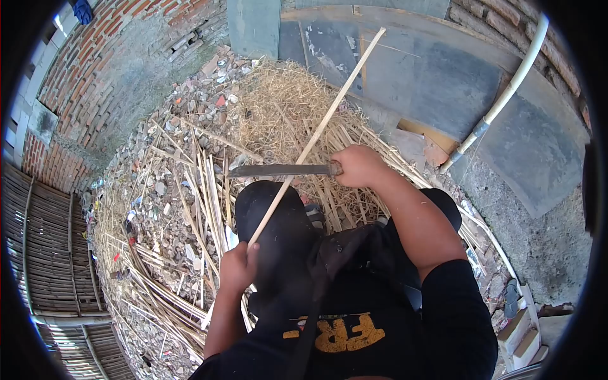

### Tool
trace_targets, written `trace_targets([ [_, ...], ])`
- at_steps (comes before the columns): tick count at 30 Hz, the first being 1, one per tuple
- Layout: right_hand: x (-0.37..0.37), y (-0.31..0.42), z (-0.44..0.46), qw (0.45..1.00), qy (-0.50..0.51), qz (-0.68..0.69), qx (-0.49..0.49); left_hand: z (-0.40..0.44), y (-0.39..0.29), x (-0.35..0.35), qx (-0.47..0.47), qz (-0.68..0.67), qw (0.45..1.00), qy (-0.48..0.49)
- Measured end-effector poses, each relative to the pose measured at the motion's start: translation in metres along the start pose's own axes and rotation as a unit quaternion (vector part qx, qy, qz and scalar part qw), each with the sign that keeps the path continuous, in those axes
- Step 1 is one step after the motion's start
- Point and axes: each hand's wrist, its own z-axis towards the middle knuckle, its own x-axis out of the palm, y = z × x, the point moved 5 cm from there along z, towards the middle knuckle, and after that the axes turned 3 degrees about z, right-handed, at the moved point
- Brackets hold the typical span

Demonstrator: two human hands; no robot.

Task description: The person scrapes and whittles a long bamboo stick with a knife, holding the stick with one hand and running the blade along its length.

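My left hand (237, 267) is closed around the lower end of a long pale bamboo strip (339, 101), which slants up and away to the right past my knee. In my right hand (360, 166) is the handle of a machete (266, 170), its dark blade pointing left. The blade crosses the strip just beyond my knees; whether its edge bites into the strip cannot be made out. Under and around the strip lie thin curled shavings (285, 95) in a heap.
Loose bamboo strips (202, 183) lie on rubble-strewn ground (161, 190) to the left. A brick wall (82, 82) rises at the back left, a woven bamboo panel (50, 240) at far left. Grey boards (424, 82) and a slanting white pipe (500, 104) stand to the right.
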Motion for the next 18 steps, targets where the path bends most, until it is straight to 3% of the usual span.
trace_targets([
  [1,0.002,0.002,0.002,1.0,0.007,-0.022,-0.005,0.0,0.001,0.0,-0.004,-0.003,1.0,-0.004],
  [7,0.002,-0.058,0.027,0.981,-0.067,0.156,0.096,-0.002,0.002,0.0,-0.003,0.005,1.0,-0.023],
  [8,0.008,-0.069,0.032,0.985,-0.134,0.09,0.053,-0.001,0.002,0.0,0.001,0.002,1.0,-0.024],
  [11,-0.008,-0.047,0.013,0.974,-0.074,0.194,0.094,0.0,0.002,0.0,0.003,-0.012,1.0,-0.018],
  [18,0.01,-0.002,0.002,0.999,-0.018,0.022,-0.019,0.001,-0.003,-0.001,0.013,-0.015,1.0,-0.016],
])
